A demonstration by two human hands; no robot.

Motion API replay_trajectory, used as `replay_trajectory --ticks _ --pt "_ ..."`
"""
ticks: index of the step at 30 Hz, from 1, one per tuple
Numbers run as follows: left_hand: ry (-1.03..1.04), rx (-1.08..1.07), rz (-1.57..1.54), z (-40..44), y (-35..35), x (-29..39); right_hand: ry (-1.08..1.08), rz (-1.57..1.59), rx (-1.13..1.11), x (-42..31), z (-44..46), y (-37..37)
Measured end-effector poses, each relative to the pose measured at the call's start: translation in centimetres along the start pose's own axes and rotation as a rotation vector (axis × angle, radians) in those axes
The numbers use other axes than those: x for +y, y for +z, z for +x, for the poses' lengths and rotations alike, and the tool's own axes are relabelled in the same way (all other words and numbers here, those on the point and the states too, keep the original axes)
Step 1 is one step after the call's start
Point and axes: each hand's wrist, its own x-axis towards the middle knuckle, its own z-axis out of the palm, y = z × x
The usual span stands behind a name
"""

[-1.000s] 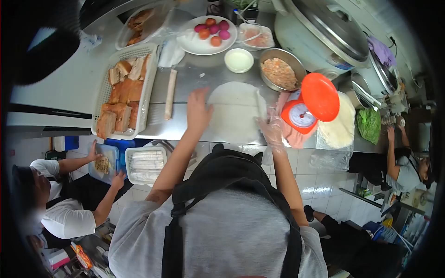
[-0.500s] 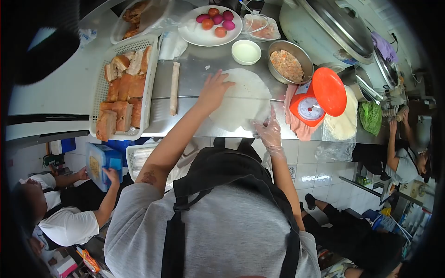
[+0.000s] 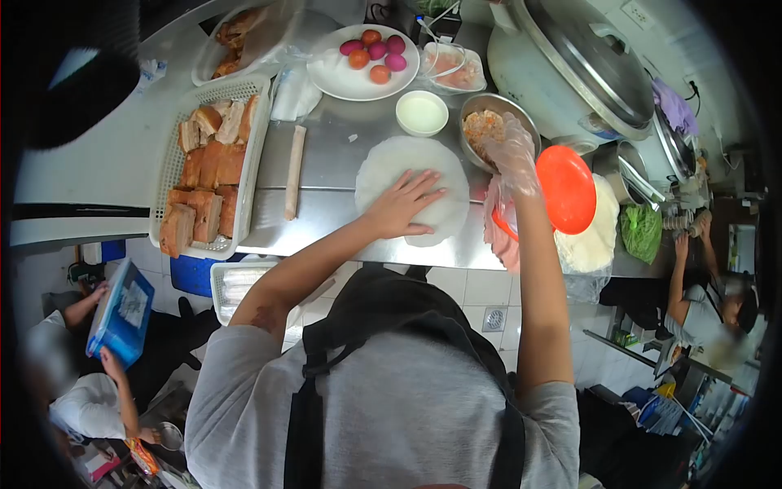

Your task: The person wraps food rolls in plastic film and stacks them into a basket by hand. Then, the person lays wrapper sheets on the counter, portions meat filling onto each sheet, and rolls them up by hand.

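Observation:
My left hand (image 3: 406, 205) lies flat with its fingers spread on a round white wrapper sheet (image 3: 379, 167) on the steel table (image 3: 326, 159). My right hand (image 3: 515, 155), in a clear plastic glove, reaches into a metal bowl (image 3: 471, 104) of minced filling (image 3: 482, 125); its fingertips are at the filling and too unclear to tell what they hold. A small bowl of pale liquid (image 3: 422, 113) stands behind the sheet. To the left lies a rolled stick (image 3: 295, 173). An orange scale (image 3: 565, 190) is partly hidden by my right forearm.
A basket of roast meat (image 3: 261, 155) stands at the left, a plate of eggs (image 3: 326, 75) at the back. A large lidded pot (image 3: 538, 81) is at the back right. A co-worker at lower left holds a blue container (image 3: 122, 314); another person works far right.
My left hand has moved onto the middle of the sheet. My right hand has gone from the sheet's near right edge to the filling bowl. The left co-worker's blue container has tilted and moved left.

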Motion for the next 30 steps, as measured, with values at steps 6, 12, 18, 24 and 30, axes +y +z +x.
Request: replay_trajectory --ticks 6,12,18,24,30 --pt "-0.423 0.133 -0.493 5.1 -0.4 1.2 0.37 -0.146 -0.313 -0.8 4.7 1.7" --pt "-0.65 0.222 -1.332 13.1 2.6 -2.9 0.366 -0.218 -0.322 -1.9 5.2 2.5" --pt "-0.699 0.15 -1.423 12.9 1.2 -3.9 0.22 -0.36 -0.398 -2.2 6.5 2.8" --pt "-0.714 0.129 -1.364 13.0 -1.1 -3.5 0.074 -0.458 -0.431 -1.4 7.2 3.5" --pt "-0.664 0.26 -1.241 13.7 0.3 -2.0 0.139 -0.338 -0.261 1.3 7.3 7.1"
